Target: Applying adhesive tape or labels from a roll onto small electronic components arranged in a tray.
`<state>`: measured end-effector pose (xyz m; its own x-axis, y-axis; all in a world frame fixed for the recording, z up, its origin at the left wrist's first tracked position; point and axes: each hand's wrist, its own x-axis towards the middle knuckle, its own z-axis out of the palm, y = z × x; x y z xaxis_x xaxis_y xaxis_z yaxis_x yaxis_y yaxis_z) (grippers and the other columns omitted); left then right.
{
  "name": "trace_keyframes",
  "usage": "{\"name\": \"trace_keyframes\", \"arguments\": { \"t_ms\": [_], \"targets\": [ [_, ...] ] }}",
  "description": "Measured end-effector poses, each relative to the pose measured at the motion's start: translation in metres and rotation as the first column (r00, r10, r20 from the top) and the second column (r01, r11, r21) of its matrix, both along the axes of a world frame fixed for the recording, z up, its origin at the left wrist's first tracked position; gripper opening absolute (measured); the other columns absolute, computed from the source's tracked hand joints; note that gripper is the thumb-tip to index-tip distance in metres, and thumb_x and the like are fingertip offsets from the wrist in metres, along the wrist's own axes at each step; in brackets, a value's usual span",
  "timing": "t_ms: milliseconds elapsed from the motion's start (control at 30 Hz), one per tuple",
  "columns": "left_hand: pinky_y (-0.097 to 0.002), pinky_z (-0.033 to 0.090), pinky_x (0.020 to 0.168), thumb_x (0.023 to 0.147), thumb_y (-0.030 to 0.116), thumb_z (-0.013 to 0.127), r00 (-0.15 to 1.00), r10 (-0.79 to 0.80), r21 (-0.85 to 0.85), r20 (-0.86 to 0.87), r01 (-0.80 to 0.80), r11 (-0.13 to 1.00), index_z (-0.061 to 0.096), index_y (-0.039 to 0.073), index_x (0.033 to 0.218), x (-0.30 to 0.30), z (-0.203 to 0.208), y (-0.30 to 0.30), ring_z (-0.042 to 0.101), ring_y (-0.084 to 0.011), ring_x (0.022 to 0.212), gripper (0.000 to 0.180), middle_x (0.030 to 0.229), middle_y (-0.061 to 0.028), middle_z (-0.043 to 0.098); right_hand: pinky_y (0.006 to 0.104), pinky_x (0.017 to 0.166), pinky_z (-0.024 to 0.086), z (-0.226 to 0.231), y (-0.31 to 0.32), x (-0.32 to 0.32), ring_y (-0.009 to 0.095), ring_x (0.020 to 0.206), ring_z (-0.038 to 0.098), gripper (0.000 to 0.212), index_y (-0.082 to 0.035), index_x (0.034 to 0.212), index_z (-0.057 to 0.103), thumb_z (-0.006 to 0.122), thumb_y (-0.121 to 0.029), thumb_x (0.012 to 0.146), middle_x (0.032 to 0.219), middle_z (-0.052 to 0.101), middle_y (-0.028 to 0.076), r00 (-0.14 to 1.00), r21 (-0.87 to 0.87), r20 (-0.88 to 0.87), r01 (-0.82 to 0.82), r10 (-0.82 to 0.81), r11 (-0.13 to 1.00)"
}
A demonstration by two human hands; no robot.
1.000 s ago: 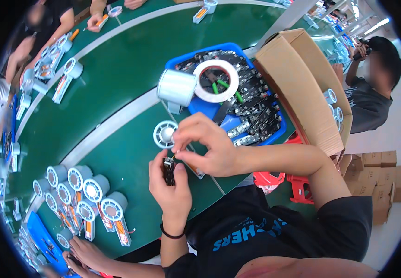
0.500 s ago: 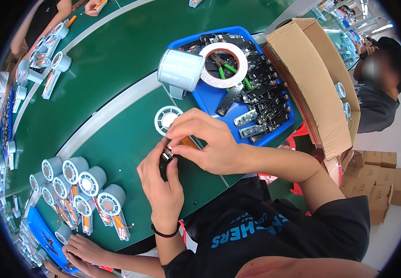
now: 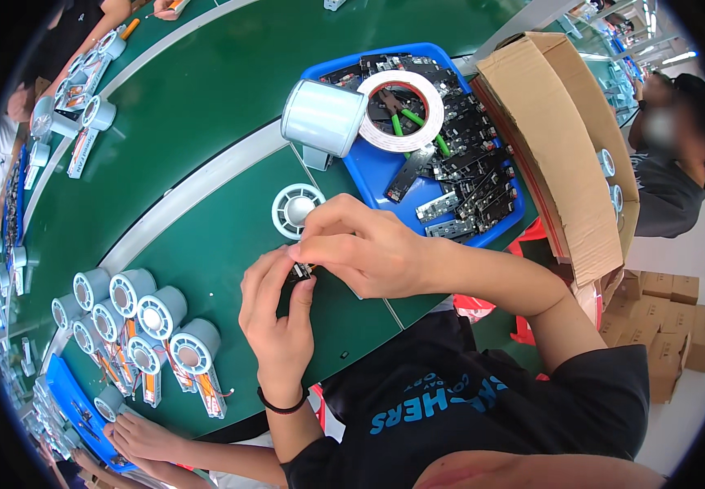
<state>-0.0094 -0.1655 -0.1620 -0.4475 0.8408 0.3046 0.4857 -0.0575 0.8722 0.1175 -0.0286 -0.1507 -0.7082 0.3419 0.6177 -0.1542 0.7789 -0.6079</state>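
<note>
My left hand (image 3: 277,326) is closed around a small black part with metal bits (image 3: 300,271), most of it covered by my fingers. From above, my right hand (image 3: 373,248) meets it in a pinch, thumb and forefinger together at its top; anything between those fingertips is too hidden to name. Just beyond my fingertips, a pale blue round fan head (image 3: 298,210) lies with its spoked face up, partly behind my right hand. Farther back stands another fan head (image 3: 324,118), on its side against the blue tray (image 3: 368,175).
The tray holds many black electronic parts (image 3: 483,155), a white tape roll (image 3: 401,77) and green-handled cutters (image 3: 413,116). Right of it stands an open cardboard box (image 3: 544,138). Several handheld fans (image 3: 193,346) are grouped at left. A co-worker's hands (image 3: 144,436) work near the lower left.
My right fingers have shifted up a little and closed in over the black part, which shows less. An orange piece beneath my right hand is now hidden.
</note>
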Motion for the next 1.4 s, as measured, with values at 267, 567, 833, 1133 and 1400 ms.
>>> {"name": "trace_keyframes", "arguments": {
  "t_ms": [267, 567, 833, 1133, 1400],
  "targets": [
    [-0.0345, 0.053, 0.083, 0.08, -0.003, 0.073, 0.999, -0.004, 0.001, 0.051, 0.004, 1.0, 0.068, -0.002, 0.112, -0.001, 0.0, 0.002, 0.066, -0.0275, 0.098, 0.032, 0.111, -0.014, 0.067, 0.03, 0.062, 0.057, 0.001, 0.007, 0.0, 0.022, 0.077, 0.066, 0.052, -0.007, 0.117, 0.061, 0.07, 0.015, 0.07, 0.105, 0.054, 0.012, 0.994, 0.074, -0.046, -0.093, 0.097, 0.993],
    [-0.0338, 0.053, 0.083, 0.08, -0.002, 0.075, 0.997, -0.036, -0.016, 0.066, 0.038, 0.999, 0.069, -0.001, 0.112, -0.002, -0.001, 0.002, 0.067, -0.0267, 0.095, 0.033, 0.109, -0.0136, 0.068, 0.03, 0.063, 0.054, 0.008, 0.013, 0.005, 0.022, 0.083, 0.064, 0.059, -0.009, 0.118, 0.062, 0.071, 0.014, 0.064, 0.102, 0.055, 0.01, 0.985, 0.136, 0.006, -0.17, 0.17, 0.976],
    [-0.0324, 0.053, 0.08, 0.079, -0.003, 0.076, 0.991, -0.046, -0.024, 0.125, 0.049, 0.999, 0.07, 0.0, 0.113, 0.0, -0.001, 0.003, 0.067, -0.0241, 0.092, 0.035, 0.107, -0.0132, 0.068, 0.0321, 0.069, 0.054, 0.008, 0.014, 0.009, 0.023, 0.086, 0.062, 0.06, -0.01, 0.118, 0.064, 0.071, 0.013, 0.063, 0.101, 0.055, 0.009, 0.981, 0.135, 0.034, -0.195, 0.193, 0.971],
    [-0.0325, 0.053, 0.077, 0.076, -0.004, 0.077, 0.987, -0.053, -0.009, 0.15, 0.055, 0.998, 0.071, 0.0, 0.111, 0.002, -0.001, 0.001, 0.066, -0.024, 0.089, 0.035, 0.105, -0.0126, 0.068, 0.0338, 0.07, 0.054, 0.007, 0.016, 0.012, 0.025, 0.084, 0.062, 0.055, -0.008, 0.117, 0.064, 0.071, 0.014, 0.067, 0.101, 0.057, 0.011, 0.974, 0.162, 0.012, -0.226, 0.227, 0.961],
    [-0.0349, 0.046, 0.074, 0.073, 0.0, 0.079, 0.964, 0.065, 0.123, -0.257, -0.034, 0.992, 0.071, 0.002, 0.108, 0.014, 0.002, 0.008, 0.061, -0.0243, 0.083, 0.036, 0.096, -0.0074, 0.066, 0.0332, 0.07, 0.053, 0.018, -0.011, 0.016, 0.026, 0.082, 0.062, 0.039, -0.003, 0.11, 0.062, 0.072, 0.01, 0.075, 0.097, 0.06, 0.012, 0.997, -0.153, 0.016, 0.075, -0.073, 0.985]
  ]
}}
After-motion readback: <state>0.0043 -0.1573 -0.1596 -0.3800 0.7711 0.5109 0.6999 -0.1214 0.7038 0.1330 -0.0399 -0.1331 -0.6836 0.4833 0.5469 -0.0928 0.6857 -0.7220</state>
